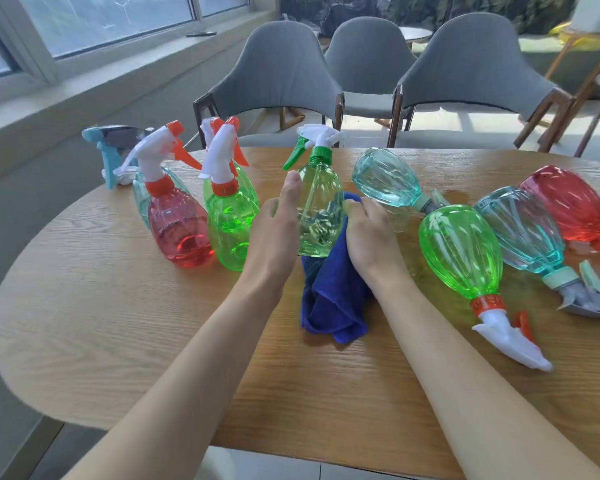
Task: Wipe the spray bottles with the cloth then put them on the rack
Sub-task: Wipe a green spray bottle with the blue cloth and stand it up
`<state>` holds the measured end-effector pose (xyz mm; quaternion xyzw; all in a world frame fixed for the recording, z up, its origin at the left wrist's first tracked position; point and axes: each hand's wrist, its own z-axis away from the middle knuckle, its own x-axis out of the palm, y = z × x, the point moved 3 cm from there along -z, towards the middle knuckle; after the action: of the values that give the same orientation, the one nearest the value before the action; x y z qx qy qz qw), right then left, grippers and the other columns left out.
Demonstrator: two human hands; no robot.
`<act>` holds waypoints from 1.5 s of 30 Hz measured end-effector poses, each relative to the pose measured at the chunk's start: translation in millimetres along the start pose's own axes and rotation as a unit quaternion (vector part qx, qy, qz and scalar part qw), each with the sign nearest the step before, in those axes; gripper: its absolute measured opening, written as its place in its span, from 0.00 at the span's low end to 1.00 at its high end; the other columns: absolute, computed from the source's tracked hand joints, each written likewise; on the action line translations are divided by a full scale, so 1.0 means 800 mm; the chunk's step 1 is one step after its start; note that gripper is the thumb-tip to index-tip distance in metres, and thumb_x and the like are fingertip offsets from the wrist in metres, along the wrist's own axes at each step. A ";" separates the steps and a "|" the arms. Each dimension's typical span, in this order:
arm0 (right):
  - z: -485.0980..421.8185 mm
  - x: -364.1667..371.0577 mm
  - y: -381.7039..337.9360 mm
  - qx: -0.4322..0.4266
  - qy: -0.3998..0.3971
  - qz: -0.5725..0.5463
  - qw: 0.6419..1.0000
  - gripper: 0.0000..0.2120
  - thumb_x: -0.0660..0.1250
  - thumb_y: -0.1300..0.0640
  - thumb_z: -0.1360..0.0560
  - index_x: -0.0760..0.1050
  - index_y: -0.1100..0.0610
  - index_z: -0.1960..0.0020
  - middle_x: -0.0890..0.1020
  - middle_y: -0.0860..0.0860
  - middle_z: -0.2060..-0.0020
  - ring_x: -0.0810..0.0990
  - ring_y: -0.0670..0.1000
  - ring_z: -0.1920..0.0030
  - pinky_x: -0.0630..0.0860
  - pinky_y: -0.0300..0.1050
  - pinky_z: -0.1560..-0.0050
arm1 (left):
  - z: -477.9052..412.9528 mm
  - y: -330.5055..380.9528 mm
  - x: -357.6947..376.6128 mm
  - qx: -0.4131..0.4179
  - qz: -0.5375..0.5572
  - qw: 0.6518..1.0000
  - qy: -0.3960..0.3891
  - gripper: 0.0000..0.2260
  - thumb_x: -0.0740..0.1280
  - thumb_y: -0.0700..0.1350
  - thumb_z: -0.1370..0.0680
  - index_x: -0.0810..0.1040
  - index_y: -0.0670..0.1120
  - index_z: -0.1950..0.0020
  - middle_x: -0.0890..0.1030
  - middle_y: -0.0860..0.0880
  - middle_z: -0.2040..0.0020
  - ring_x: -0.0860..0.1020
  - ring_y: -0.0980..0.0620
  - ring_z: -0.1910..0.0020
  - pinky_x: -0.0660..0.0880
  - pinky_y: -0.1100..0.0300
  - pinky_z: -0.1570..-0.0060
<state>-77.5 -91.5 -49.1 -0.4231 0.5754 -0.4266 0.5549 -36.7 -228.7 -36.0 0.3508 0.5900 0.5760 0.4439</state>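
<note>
Grip: left hand (274,230) wraps bottle (317,209), right hand (371,230) clutches cloth (333,299)
Todo: I'd guess four lying bottles (461,251) at right, rack unseen

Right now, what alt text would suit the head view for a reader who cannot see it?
A person's left hand holds an upright pale green spray bottle on a wooden table while the right hand presses a blue cloth against it. Upright bottles stand to its left; four sideways bottles lie to its right.

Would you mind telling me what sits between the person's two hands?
Head view: an upright pale green spray bottle stands between left hand and right hand, the blue cloth held against it.
</note>
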 end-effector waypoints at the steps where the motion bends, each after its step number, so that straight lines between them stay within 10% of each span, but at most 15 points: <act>1: 0.002 -0.001 0.001 0.016 0.003 -0.007 1.000 0.12 0.55 0.49 0.16 0.76 0.49 0.51 0.75 0.57 0.30 0.70 0.58 0.26 0.65 0.58 0.26 | 0.003 0.002 0.000 0.001 0.000 1.000 0.000 0.33 0.58 0.78 0.26 0.83 0.53 0.40 0.87 0.53 0.44 0.84 0.53 0.43 0.77 0.48 0.35; 10: 0.027 -0.007 0.009 0.076 0.001 -0.023 0.997 0.22 0.53 0.43 0.24 0.80 0.52 0.43 0.81 0.51 0.40 0.78 0.56 0.36 0.71 0.60 0.28 | 0.017 0.004 0.002 0.006 -0.001 1.000 -0.028 0.18 0.59 0.72 0.18 0.78 0.59 0.48 0.81 0.60 0.49 0.79 0.61 0.49 0.72 0.59 0.49; 18: 0.047 -0.013 0.007 0.017 0.004 -0.072 0.997 0.12 0.58 0.51 0.14 0.80 0.49 0.42 0.85 0.47 0.48 0.82 0.50 0.44 0.76 0.55 0.34 | 0.025 0.005 0.001 0.020 0.017 0.999 -0.029 0.31 0.60 0.78 0.27 0.82 0.54 0.44 0.87 0.50 0.41 0.84 0.48 0.42 0.76 0.41 0.32; 21: 0.056 -0.015 -0.004 -0.047 0.030 -0.099 0.993 0.11 0.59 0.51 0.12 0.80 0.43 0.45 0.84 0.33 0.50 0.80 0.35 0.45 0.74 0.36 0.38 | 0.015 0.001 -0.003 -0.004 0.065 0.998 -0.008 0.39 0.63 0.80 0.29 0.84 0.53 0.33 0.86 0.52 0.37 0.84 0.50 0.36 0.75 0.42 0.29; 23: 0.064 -0.014 -0.016 -0.097 0.035 -0.102 0.989 0.10 0.59 0.51 0.11 0.78 0.43 0.40 0.82 0.28 0.46 0.76 0.27 0.41 0.67 0.24 0.39 | 0.012 0.000 -0.005 -0.003 0.082 0.997 -0.007 0.40 0.62 0.80 0.28 0.82 0.53 0.29 0.86 0.53 0.35 0.83 0.51 0.35 0.75 0.44 0.28; 28: 0.078 0.007 -0.024 -0.192 -0.034 -0.033 0.980 0.24 0.58 0.46 0.12 0.64 0.47 0.17 0.65 0.38 0.20 0.58 0.34 0.20 0.54 0.36 0.19 | 0.016 0.000 -0.006 0.016 0.090 0.996 -0.027 0.28 0.59 0.73 0.19 0.82 0.57 0.32 0.86 0.63 0.44 0.82 0.65 0.41 0.76 0.52 0.31; 31: 0.075 0.004 -0.025 -0.158 -0.063 -0.045 0.984 0.26 0.57 0.41 0.13 0.58 0.42 0.16 0.60 0.28 0.23 0.55 0.26 0.24 0.51 0.28 0.24 | 0.012 -0.005 -0.007 0.018 0.086 0.995 -0.040 0.36 0.61 0.78 0.24 0.79 0.55 0.27 0.84 0.59 0.34 0.80 0.61 0.32 0.72 0.50 0.27; 34: 0.070 -0.002 -0.023 -0.065 -0.065 -0.095 0.991 0.32 0.55 0.35 0.14 0.54 0.44 0.14 0.59 0.35 0.18 0.55 0.35 0.19 0.50 0.44 0.16 | 0.018 -0.004 -0.008 0.036 0.061 0.997 -0.028 0.21 0.58 0.67 0.15 0.74 0.60 0.26 0.77 0.70 0.44 0.74 0.77 0.44 0.69 0.60 0.33; 36: 0.075 0.001 -0.025 -0.076 -0.066 -0.088 0.991 0.30 0.54 0.36 0.14 0.55 0.43 0.14 0.58 0.36 0.17 0.52 0.37 0.17 0.48 0.45 0.15 | 0.023 -0.006 -0.006 0.027 0.056 0.998 -0.020 0.25 0.57 0.66 0.14 0.72 0.57 0.21 0.75 0.70 0.44 0.74 0.71 0.41 0.69 0.56 0.30; 40: 0.089 0.002 -0.026 -0.110 -0.084 -0.034 0.990 0.19 0.52 0.47 0.11 0.63 0.46 0.20 0.66 0.46 0.38 0.56 0.23 0.37 0.55 0.12 0.48 | 0.022 0.000 -0.007 0.016 0.069 0.997 -0.007 0.29 0.54 0.68 0.14 0.67 0.56 0.17 0.70 0.67 0.37 0.70 0.66 0.38 0.64 0.59 0.35; 43: 0.094 -0.006 -0.032 -0.131 -0.080 0.004 0.988 0.20 0.51 0.48 0.10 0.64 0.51 0.21 0.63 0.47 0.40 0.46 0.28 0.42 0.56 0.11 0.53 | 0.026 0.000 -0.004 0.032 0.037 0.999 -0.024 0.22 0.54 0.67 0.14 0.75 0.59 0.28 0.72 0.68 0.40 0.72 0.77 0.49 0.67 0.67 0.40; 45: 0.086 -0.012 -0.034 -0.141 -0.063 0.002 0.988 0.23 0.50 0.46 0.10 0.59 0.49 0.17 0.66 0.45 0.30 0.56 0.25 0.32 0.49 0.11 0.44 | 0.035 0.006 -0.001 0.043 -0.010 0.999 -0.028 0.14 0.55 0.66 0.14 0.74 0.61 0.44 0.76 0.66 0.51 0.73 0.79 0.62 0.68 0.77 0.57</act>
<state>-8.3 -91.1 -21.5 -0.5220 0.5942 -0.3128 0.5259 -10.8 -218.2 -29.4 0.3795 0.6054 0.5354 0.4502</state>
